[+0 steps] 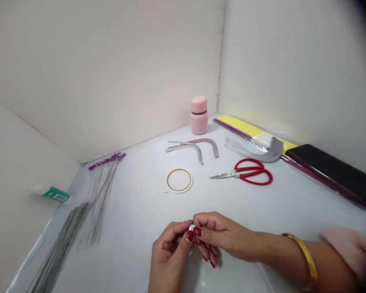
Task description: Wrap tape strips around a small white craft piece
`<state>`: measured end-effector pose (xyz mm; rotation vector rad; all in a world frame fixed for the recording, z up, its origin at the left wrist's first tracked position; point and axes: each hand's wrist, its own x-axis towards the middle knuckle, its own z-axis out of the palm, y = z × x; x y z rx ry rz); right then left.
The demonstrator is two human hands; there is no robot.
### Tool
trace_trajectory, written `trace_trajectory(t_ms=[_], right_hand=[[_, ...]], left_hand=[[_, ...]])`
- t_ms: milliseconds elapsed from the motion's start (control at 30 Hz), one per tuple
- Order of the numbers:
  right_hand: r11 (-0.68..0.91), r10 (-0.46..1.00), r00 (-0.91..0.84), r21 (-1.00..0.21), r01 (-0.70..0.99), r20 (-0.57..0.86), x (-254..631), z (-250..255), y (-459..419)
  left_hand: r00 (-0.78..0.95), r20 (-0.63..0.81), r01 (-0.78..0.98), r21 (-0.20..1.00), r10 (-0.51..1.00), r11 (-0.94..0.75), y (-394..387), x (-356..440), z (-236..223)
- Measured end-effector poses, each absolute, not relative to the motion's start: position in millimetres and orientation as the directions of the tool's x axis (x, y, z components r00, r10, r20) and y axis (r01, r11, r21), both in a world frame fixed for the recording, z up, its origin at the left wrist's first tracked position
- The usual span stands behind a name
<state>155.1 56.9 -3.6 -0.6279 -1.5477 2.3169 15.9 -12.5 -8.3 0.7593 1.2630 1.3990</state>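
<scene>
Head view: my left hand [171, 252] and right hand [222, 236] meet low over the white counter [134, 219], both pinching a small white piece [191, 228] between the fingertips. My fingers hide most of it, so I cannot tell exactly what it is. A gold bangle [301, 260] circles my right forearm, and a pink sleeve [347, 252] shows at the right edge.

Nearest ahead of my hands lies a roll of thin gold-edged tape [179, 180]. To its right are red-handled scissors [250, 171], blades pointing left. Behind the roll sit two curled, marked clear strips [205, 141], and a pink flask [199, 115] stands upright near the back corner. On my left, a spray of thin wires [61, 240] fans across the counter, some purple-tipped [106, 160], near a white tube with a green label [53, 194]. Along the right wall lie crumpled clear film [256, 148], yellow sheets [240, 127] and a black phone [329, 171].
</scene>
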Motion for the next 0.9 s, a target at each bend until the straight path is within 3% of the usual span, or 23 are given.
trace_trajectory(t_ms=[433, 567, 900], right_hand=[[-0.019, 0.691, -0.716, -0.993, 0.118, -0.099, 157, -1, 53], [-0.110, 0.741, -0.660, -0.992, 0.058, -0.121, 155, -3, 56], [-0.259, 0.714, -0.666, -0.965, 0.037, -0.217, 154, -1, 59]], left_hand=[[-0.334, -0.257, -0.199, 0.960, 0.907, 0.198, -11, 17, 3], [-0.272, -0.190, -0.094, 0.981, 0.944, 0.170, -11, 17, 5], [-0.258, -0.122, -0.062, 0.992, 0.958, 0.109, -13, 19, 2]])
